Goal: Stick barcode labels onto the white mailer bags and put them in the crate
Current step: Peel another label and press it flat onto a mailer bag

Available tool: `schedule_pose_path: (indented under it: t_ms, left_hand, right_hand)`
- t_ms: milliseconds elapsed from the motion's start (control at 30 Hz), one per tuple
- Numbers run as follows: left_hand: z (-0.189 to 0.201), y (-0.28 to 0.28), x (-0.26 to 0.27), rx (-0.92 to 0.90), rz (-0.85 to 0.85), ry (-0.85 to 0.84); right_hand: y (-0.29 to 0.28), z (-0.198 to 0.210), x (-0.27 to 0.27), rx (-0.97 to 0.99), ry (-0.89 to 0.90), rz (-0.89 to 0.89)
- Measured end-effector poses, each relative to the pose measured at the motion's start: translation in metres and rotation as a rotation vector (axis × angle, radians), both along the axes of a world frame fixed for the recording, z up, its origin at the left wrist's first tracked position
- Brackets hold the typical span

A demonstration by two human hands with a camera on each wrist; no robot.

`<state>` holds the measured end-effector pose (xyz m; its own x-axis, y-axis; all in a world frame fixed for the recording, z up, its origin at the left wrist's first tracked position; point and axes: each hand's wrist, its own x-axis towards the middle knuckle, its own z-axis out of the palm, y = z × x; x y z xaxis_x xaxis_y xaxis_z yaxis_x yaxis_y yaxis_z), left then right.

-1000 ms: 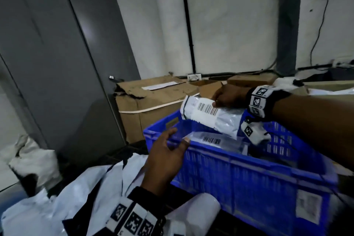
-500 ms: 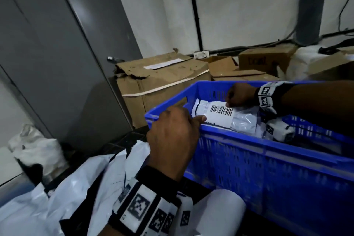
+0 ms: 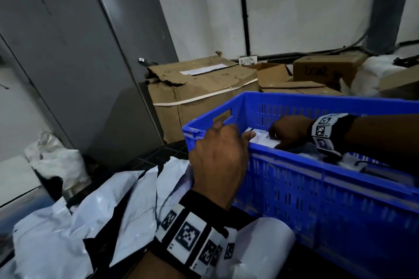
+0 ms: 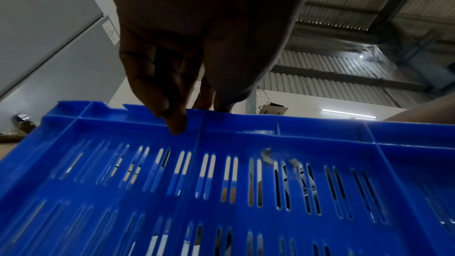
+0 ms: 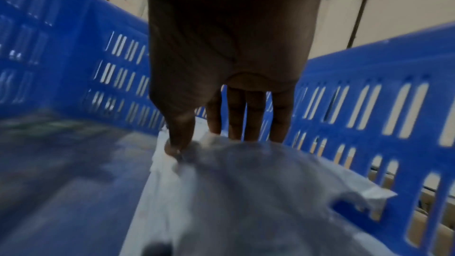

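Since a second ago the right hand [image 3: 288, 131] has dropped from above the rim down inside the blue crate [image 3: 294, 179], taking the labelled white mailer bag [image 3: 260, 139] with it, and the left hand [image 3: 217, 161] has come up to the near wall.

From the head view, a grey metal door [image 3: 90, 52] and a white wall [image 3: 306, 7] close the room; torn cardboard boxes [image 3: 199, 88] stand behind the crate. More loose mailer bags [image 3: 113, 206] lie in a heap at lower left. The left hand's fingers curl over the crate's near rim; the right hand presses the bag down inside.

Left wrist view: fingertips [image 4: 177, 124] rest on the top edge of the crate's slotted wall [image 4: 221, 182], thumb on the rim too, gripping it. A corrugated roof [image 4: 344, 65] shows above.

Right wrist view, blurred: the thumb [image 5: 177, 143] and fingers pinch the bag's [image 5: 246, 192] edge low inside the crate, slotted walls [image 5: 369, 104] on both sides.
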<state>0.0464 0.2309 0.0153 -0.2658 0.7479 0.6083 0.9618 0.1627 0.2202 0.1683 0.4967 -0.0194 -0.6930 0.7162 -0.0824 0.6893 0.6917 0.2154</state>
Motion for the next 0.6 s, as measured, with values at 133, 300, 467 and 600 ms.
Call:
schedule_pose_path:
  t_ms: [133, 300, 467, 600]
  left_hand:
    - [-0.003, 0.001, -0.001, 0.036, 0.033, 0.060]
    - [0.001, -0.003, -0.001, -0.054, 0.033, 0.007]
    - [0.016, -0.034, -0.019, -0.244, -0.102, -0.101]
    - [0.031, -0.090, -0.042, -0.243, -0.114, -0.181]
  right_hand:
    - [0.004, 0.005, 0.002, -0.035, 0.049, 0.000]
    - [-0.015, 0.044, 0.005, -0.037, 0.129, 0.006]
    - [-0.074, 0.116, 0.009, 0.036, 0.202, 0.101]
    - [-0.161, 0.166, 0.006, 0.028, 0.336, 0.270]
